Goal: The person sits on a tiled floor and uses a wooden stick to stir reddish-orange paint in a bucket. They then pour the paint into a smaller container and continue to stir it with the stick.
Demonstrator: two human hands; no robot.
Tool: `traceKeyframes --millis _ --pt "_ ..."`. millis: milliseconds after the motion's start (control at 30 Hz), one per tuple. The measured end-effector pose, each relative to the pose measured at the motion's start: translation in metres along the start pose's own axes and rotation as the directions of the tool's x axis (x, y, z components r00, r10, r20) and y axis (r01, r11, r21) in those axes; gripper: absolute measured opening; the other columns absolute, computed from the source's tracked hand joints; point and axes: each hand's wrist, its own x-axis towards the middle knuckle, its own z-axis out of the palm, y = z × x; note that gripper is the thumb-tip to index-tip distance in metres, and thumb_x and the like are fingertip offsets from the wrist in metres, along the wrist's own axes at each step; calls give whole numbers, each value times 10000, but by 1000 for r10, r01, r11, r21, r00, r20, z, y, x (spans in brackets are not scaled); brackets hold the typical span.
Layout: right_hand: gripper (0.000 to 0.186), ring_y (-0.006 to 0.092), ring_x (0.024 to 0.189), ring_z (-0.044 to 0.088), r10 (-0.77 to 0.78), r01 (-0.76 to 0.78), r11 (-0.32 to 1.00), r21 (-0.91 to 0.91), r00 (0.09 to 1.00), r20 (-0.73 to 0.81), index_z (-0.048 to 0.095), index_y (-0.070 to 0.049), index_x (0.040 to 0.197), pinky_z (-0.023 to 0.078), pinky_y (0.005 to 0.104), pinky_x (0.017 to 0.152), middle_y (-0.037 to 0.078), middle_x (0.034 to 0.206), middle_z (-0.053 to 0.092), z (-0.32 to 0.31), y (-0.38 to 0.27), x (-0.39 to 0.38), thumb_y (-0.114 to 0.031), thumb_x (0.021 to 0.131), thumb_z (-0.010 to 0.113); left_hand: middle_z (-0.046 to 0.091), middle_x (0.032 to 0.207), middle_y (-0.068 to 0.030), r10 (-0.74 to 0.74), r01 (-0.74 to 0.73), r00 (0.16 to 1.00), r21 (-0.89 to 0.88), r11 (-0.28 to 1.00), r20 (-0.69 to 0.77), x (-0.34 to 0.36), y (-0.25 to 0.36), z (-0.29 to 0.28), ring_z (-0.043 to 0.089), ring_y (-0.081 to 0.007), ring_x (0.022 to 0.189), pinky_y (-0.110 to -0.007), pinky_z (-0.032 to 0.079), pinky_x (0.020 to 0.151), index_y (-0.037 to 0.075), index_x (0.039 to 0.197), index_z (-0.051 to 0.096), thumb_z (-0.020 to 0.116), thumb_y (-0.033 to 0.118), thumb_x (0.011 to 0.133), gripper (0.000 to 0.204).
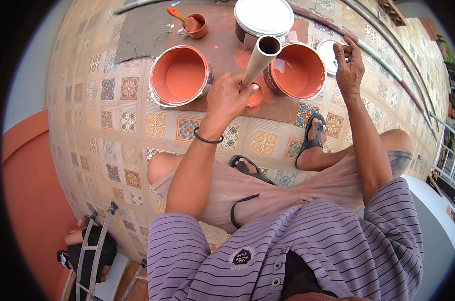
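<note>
My left hand (pixel 225 102) is wrapped round a pale hollow pipe (pixel 256 64), whose open end tilts up toward me. The pipe stands between two buckets of orange-red paint, the left bucket (pixel 179 75) and the right bucket (pixel 298 71). Beside its lower part is a small round orange-red container (pixel 256 95), partly hidden by my hand. Raised to the right of the buckets, my right hand (pixel 349 70) has its thumb and fingers stretched up, with nothing visible in it. A white round lid (pixel 327 56) lies close by it on the floor.
A paint-stained brown board (pixel 222 50) lies under the buckets. On it are a white-lidded bucket (pixel 264 16) and an orange cup (pixel 197 27) holding an orange-handled brush (pixel 175 14). Long pipes (pixel 375 52) run along the right. A person (pixel 99 251) is near a ladder (pixel 90 247) at lower left.
</note>
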Motion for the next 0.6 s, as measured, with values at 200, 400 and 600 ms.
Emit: traceKeyframes --millis 200,400,600 --pt "537 157 948 742 -257 -21 911 412 752 606 769 -57 1290 600 337 834 49 1098 780 65 -140 -50 -390 916 964 742 1022 -172 77 -76 997 55 996 -5 -4 7 5 767 -378 968 -518 590 854 55 1140 810 968 370 865 447" --pt "226 101 978 744 -154 -181 894 410 736 659 769 -12 1202 598 282 841 10 993 786 63 -119 -56 -133 1034 862 744 1247 -274 -320 241 873 244 939 368 -30 -57 -18 735 -445 1212 -516 578 1052 -84 1376 639 1088 337 690 922" --pt "281 130 938 742 -6 -279 897 342 768 641 795 -12 1122 597 347 830 43 973 805 57 -94 -69 -226 981 912 515 1640 -274 -135 125 985 93 988 109 -36 -130 85 546 -442 1514 -519 500 1248 13 1662 383 1116 340 629 1308"
